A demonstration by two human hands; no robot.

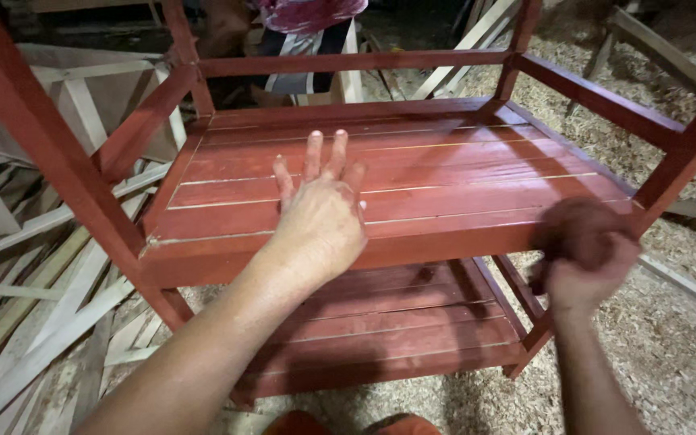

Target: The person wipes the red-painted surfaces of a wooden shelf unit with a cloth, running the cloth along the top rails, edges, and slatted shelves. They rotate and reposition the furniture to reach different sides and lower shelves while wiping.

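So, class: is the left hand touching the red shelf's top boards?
Touching. The head view shows the left hand lying flat, fingers spread, on the top boards of the red shelf, with no gap visible beneath the palm.

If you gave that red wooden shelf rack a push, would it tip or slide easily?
Probably not easily: the rack stands on four posts spread wide. It looks stiff, with rails bracing the corners. The left hand rests flat on its top shelf; the sawdust floor might let it slide.

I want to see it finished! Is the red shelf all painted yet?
Mostly. The shelf rack's top boards, lower shelf and posts already look red. The left hand rests flat on top; the blurred right hand grips a dark wad by the front corner. Unpainted spots, if any, can't be made out.
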